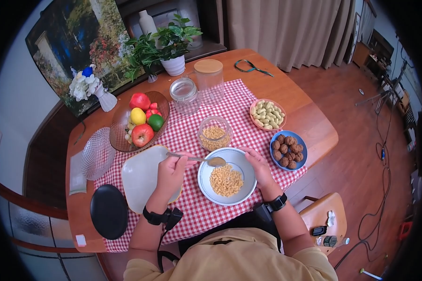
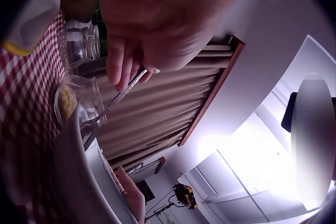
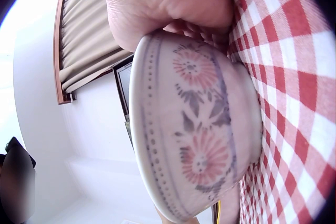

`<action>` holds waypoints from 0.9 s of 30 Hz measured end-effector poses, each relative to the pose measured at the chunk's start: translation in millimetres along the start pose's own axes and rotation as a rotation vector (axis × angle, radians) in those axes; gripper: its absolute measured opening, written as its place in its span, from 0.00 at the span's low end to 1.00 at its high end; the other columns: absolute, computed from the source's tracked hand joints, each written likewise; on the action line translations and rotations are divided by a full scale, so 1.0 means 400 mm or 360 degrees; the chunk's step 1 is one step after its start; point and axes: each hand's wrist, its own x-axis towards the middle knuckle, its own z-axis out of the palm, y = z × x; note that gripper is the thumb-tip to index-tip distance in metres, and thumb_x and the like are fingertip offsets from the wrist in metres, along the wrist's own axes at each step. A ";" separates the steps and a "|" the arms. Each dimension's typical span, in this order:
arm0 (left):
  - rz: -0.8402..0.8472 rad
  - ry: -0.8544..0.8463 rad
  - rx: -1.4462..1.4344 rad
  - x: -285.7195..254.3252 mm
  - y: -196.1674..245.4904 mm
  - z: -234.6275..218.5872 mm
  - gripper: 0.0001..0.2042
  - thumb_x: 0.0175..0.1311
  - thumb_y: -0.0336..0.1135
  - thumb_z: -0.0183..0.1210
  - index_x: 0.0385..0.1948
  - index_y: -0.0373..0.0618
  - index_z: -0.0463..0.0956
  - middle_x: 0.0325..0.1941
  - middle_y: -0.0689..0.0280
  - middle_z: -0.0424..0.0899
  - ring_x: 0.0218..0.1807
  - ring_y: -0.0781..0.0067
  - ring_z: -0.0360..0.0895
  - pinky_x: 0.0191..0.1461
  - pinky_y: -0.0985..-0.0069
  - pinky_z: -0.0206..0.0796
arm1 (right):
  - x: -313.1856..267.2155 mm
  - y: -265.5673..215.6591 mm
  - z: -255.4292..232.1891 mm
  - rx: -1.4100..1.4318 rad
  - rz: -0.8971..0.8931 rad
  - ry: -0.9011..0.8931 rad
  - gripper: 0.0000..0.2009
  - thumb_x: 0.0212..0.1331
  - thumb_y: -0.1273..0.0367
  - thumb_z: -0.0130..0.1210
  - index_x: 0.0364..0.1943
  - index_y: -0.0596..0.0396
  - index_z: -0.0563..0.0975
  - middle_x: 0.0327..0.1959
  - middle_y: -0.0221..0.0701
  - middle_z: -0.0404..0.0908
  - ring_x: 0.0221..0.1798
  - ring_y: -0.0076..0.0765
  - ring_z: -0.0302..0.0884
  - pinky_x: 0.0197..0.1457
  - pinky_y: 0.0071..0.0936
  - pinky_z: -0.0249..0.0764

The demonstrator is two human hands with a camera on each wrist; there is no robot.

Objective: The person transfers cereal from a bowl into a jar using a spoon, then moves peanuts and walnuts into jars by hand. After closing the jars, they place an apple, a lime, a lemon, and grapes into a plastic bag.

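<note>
Fingers (image 2: 115, 64) pinch a metal spoon (image 1: 216, 161) over a round bowl (image 1: 205, 183).

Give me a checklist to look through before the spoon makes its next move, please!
1. Spoon held: ok, the left hand pinches its handle.
2. Bowl steadied: ok, the right hand holds its side.
3. Bowl standing upright: ok, its base sits on the checked cloth.
4. Spoon's scoop over the bowl: ok, it is above the far part, near the glass jar.
5. Spoon empty or loaded: cannot tell, the inside of its scoop isn't clear.
6. Pale pieces inside the bowl: ok, they lie in a pile at the bottom.
</note>
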 end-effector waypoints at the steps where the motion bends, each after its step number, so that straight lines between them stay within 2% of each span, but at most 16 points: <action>1: -0.0001 -0.0002 0.0003 -0.010 -0.006 -0.005 0.11 0.69 0.32 0.48 0.39 0.31 0.74 0.40 0.57 0.81 0.40 0.69 0.82 0.43 0.77 0.75 | 0.001 0.001 0.000 -0.0004 -0.0007 -0.0005 0.16 0.68 0.66 0.44 0.54 0.59 0.69 0.48 0.35 0.77 0.49 0.27 0.76 0.51 0.22 0.73; 4: -0.0113 0.0122 -0.0070 -0.031 -0.027 -0.019 0.12 0.70 0.34 0.47 0.40 0.32 0.74 0.38 0.56 0.81 0.39 0.69 0.82 0.43 0.77 0.75 | 0.000 0.001 -0.002 0.0012 -0.0017 -0.0039 0.16 0.68 0.66 0.44 0.55 0.60 0.69 0.48 0.35 0.77 0.49 0.27 0.76 0.51 0.22 0.73; 6: -0.0381 0.0186 -0.0108 -0.042 -0.042 -0.024 0.13 0.70 0.36 0.47 0.40 0.33 0.73 0.37 0.56 0.82 0.37 0.69 0.82 0.42 0.78 0.76 | 0.000 0.000 0.000 0.0015 -0.0023 -0.0047 0.16 0.68 0.66 0.44 0.55 0.60 0.69 0.48 0.35 0.77 0.49 0.27 0.76 0.52 0.22 0.73; 9: -0.0543 0.0074 -0.0238 -0.057 -0.073 -0.017 0.13 0.70 0.37 0.48 0.39 0.33 0.74 0.35 0.56 0.82 0.36 0.70 0.82 0.42 0.77 0.76 | -0.001 -0.004 0.004 0.0019 -0.0025 -0.0057 0.16 0.68 0.67 0.43 0.55 0.60 0.69 0.48 0.35 0.77 0.49 0.27 0.76 0.52 0.22 0.73; 15: -0.0723 0.0172 -0.0336 -0.057 -0.066 -0.006 0.13 0.69 0.37 0.49 0.39 0.34 0.73 0.33 0.57 0.82 0.33 0.72 0.81 0.38 0.81 0.75 | 0.001 0.000 0.000 0.0030 -0.0010 -0.0036 0.15 0.68 0.66 0.44 0.54 0.60 0.70 0.48 0.35 0.77 0.49 0.27 0.76 0.52 0.22 0.73; 22: -0.0644 0.0240 -0.0577 -0.040 -0.045 -0.008 0.14 0.69 0.38 0.50 0.41 0.34 0.72 0.34 0.57 0.81 0.35 0.71 0.81 0.41 0.78 0.74 | 0.002 0.001 -0.002 0.0049 0.0012 -0.0027 0.15 0.67 0.67 0.45 0.53 0.59 0.70 0.48 0.34 0.78 0.48 0.26 0.76 0.51 0.22 0.73; 24: -0.0535 0.0314 -0.0535 -0.024 -0.024 -0.007 0.15 0.70 0.39 0.47 0.40 0.33 0.71 0.37 0.55 0.81 0.38 0.67 0.81 0.43 0.74 0.75 | 0.008 0.009 -0.009 0.0067 0.0011 -0.0040 0.15 0.67 0.67 0.45 0.53 0.59 0.70 0.47 0.34 0.78 0.48 0.26 0.76 0.51 0.22 0.73; 27: -0.0436 0.0432 -0.0570 0.021 0.010 -0.007 0.15 0.70 0.39 0.47 0.42 0.33 0.70 0.36 0.55 0.80 0.38 0.67 0.81 0.44 0.74 0.75 | 0.006 0.008 -0.011 0.0069 0.0015 -0.0042 0.15 0.67 0.67 0.45 0.53 0.59 0.70 0.47 0.34 0.78 0.48 0.27 0.76 0.51 0.22 0.73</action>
